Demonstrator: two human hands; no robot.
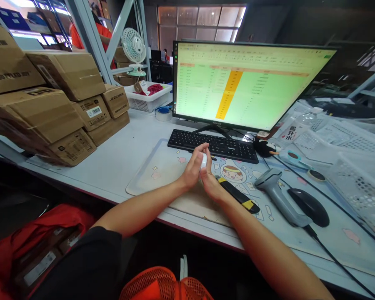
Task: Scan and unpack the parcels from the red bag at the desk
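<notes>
My left hand and my right hand are pressed together over the patterned desk mat, just in front of the black keyboard. A small white object is held between the two palms; I cannot make out what it is. The fingers of both hands curve around it. A black and yellow utility knife lies on the mat right beside my right wrist.
A monitor showing a spreadsheet stands behind the keyboard. A grey barcode scanner and black mouse lie to the right. Stacked cardboard boxes fill the left; a white basket, tape roll and fan sit behind.
</notes>
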